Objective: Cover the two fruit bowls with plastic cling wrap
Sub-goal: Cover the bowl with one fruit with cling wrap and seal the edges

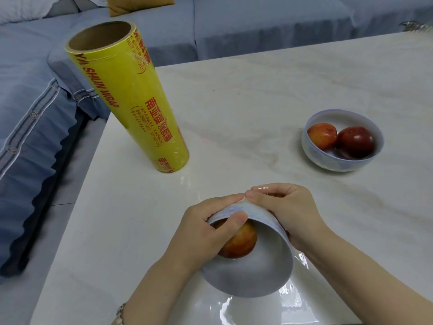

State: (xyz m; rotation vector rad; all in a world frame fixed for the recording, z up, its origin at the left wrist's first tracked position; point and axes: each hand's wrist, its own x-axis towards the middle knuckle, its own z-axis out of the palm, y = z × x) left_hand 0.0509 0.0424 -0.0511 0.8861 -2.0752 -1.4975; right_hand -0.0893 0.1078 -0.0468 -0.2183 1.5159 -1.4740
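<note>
A white bowl (255, 275) near the table's front edge is tilted toward me, with a red-orange fruit (241, 242) inside. Clear cling wrap (290, 299) lies over and around it, gleaming on the table. My left hand (210, 233) grips the bowl's far rim, thumb inside against the fruit. My right hand (285, 207) holds the rim's right side, fingers curled and pressing film there. A second white bowl (328, 160) with two red fruits (339, 138) stands uncovered at the right. The yellow cling wrap roll (131, 102) stands upright at the left.
The white marble table (257, 90) has its left edge close to the roll. A blue sofa (35, 102) runs along the left and back. A small shiny object (414, 26) sits at the far right corner.
</note>
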